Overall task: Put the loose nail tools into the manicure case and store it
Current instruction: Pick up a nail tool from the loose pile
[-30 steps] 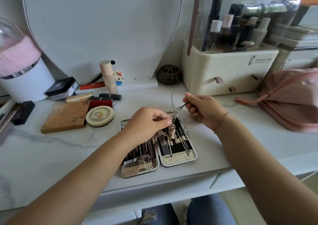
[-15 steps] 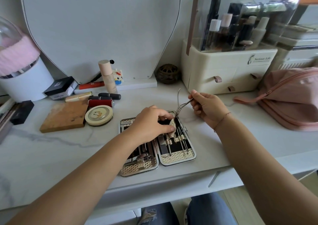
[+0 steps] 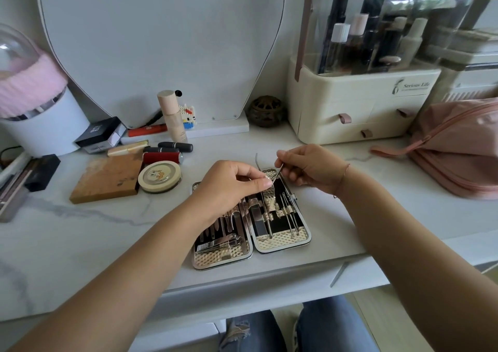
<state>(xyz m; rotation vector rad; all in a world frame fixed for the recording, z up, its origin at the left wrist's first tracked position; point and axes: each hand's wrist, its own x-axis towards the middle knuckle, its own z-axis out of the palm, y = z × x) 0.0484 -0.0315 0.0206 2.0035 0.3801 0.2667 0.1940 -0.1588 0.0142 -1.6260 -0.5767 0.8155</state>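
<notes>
I log: thin tool (image 3: 277,175) has dropped since a second ago, tip at left hand (image 3: 231,187) fingertips | right hand (image 3: 307,168) pinches it | left pinches strap (image 3: 269,188) | case (image 3: 283,238) open under both | slotting likely next.

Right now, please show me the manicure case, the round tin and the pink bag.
manicure case (image 3: 282,240), head view, gold lining of its right half.
round tin (image 3: 159,175), head view, middle of its lid.
pink bag (image 3: 463,152), head view, side below the zipper.
</notes>
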